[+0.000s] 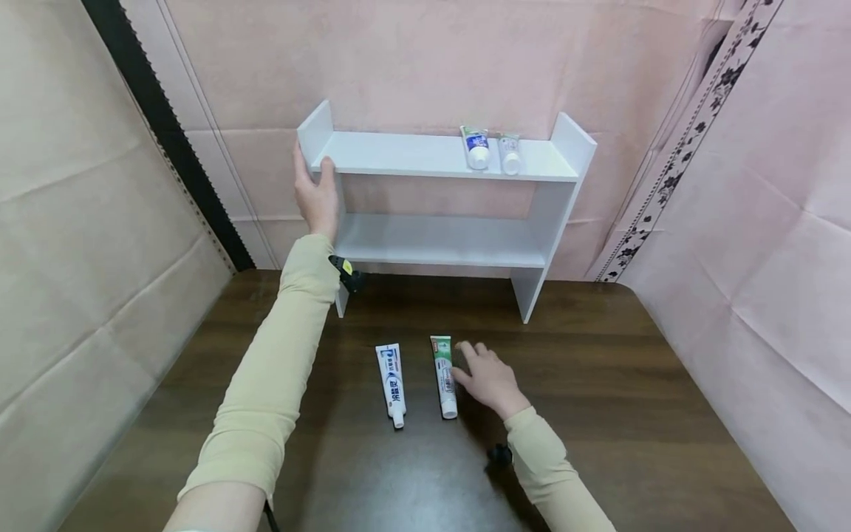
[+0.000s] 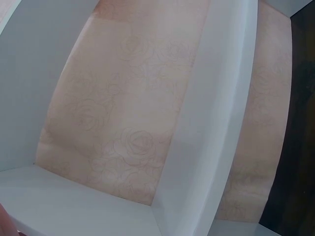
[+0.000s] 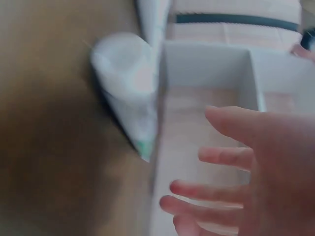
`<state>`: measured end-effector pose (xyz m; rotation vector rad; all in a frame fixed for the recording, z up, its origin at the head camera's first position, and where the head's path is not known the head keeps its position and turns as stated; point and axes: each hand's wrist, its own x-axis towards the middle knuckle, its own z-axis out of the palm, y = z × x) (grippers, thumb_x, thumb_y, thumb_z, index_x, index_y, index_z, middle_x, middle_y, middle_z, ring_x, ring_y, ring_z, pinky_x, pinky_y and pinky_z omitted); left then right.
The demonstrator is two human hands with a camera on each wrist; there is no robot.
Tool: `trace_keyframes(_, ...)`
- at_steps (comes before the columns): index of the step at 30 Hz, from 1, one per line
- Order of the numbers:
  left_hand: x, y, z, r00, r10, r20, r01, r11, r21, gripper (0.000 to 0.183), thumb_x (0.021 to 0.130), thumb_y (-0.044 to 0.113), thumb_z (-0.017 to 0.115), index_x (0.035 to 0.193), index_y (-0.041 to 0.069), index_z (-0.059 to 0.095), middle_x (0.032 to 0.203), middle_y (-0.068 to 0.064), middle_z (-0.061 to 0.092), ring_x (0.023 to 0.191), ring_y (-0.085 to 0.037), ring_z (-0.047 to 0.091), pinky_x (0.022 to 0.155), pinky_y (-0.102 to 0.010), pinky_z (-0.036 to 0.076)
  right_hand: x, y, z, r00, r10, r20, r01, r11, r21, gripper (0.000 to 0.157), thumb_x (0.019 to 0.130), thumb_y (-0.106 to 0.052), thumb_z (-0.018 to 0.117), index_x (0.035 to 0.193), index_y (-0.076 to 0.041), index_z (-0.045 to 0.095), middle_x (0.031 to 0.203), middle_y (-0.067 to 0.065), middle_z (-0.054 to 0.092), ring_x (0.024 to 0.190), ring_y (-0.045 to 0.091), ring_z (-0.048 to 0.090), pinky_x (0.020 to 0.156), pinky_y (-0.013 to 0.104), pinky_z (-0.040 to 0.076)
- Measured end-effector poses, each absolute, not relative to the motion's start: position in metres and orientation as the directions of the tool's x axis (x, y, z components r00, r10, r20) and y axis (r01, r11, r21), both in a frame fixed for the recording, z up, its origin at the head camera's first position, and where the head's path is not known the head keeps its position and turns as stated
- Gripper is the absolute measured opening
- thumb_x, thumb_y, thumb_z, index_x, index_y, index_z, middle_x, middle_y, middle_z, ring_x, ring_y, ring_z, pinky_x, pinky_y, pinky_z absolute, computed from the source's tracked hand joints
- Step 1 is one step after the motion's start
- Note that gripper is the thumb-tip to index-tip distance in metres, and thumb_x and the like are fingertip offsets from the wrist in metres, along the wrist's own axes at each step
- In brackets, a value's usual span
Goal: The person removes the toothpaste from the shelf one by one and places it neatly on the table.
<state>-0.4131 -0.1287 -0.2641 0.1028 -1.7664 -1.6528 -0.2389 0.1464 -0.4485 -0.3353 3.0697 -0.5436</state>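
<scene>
My left hand (image 1: 318, 198) grips the left side panel of a white two-tier shelf (image 1: 439, 240); in the left wrist view the shelf (image 2: 206, 113) fills most of the picture. Beside a green-and-white toothpaste tube (image 1: 446, 377) on the table hovers my right hand (image 1: 490, 378). The right wrist view shows this hand (image 3: 275, 167) with fingers spread and nothing held, the blurred tube (image 3: 125, 73) apart from it. Left of that tube lies a blue-and-white toothpaste tube (image 1: 392, 380), cap toward me.
On the top board, toward the right, are a blue-labelled tube (image 1: 476, 148) and a pale tube (image 1: 510, 154). The shelf stands at the back of the dark wooden table (image 1: 631, 414), before a pink cloth backdrop (image 1: 452, 66). Cloth walls (image 1: 86, 258) flank both sides.
</scene>
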Motion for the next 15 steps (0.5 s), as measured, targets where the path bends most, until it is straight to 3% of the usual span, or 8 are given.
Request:
trace_keyframes(6,-0.412,-0.133,-0.267,-0.740,-0.513,0.436,0.401,0.184,0.897,0.060,0.095,0.030,0.051,0.152,0.032,0.031,0.152,0.009,0.042,0.129,-0.006,0.045,0.106,-0.019,0.031,-0.259,0.160,-0.398,-0.967,-0.187,0.175,-0.235,0.918,-0.321,0.044,0.096,-0.034,0.057,0.133,-0.012,0.051,0.131,0.020,0.051,0.116,0.037,0.052,0.075,0.053,0.052)
trace_keyframes(11,-0.413,-0.132,-0.267,-0.733,-0.521,0.436,0.404,0.181,0.896,0.060,0.095,0.029,0.052,0.151,0.032,0.032,0.152,0.009,0.042,0.129,-0.005,0.045,0.106,-0.018,0.030,-0.272,0.164,-0.342,-0.936,-0.162,0.313,-0.262,0.914,-0.309,0.041,0.097,-0.030,0.057,0.130,-0.006,0.054,0.138,0.021,0.044,0.126,0.038,0.042,0.092,0.053,0.046)
trace_keyframes(15,-0.413,-0.130,-0.266,-0.742,-0.518,0.425,0.393,0.177,0.902,0.060,0.095,0.031,0.052,0.151,0.036,0.032,0.151,0.009,0.044,0.127,-0.007,0.047,0.104,-0.023,0.034,-0.280,0.160,-0.303,-0.894,-0.156,0.420,-0.303,0.901,-0.311,0.049,0.096,-0.027,0.058,0.140,-0.009,0.045,0.137,0.021,0.045,0.125,0.038,0.043,0.089,0.052,0.047)
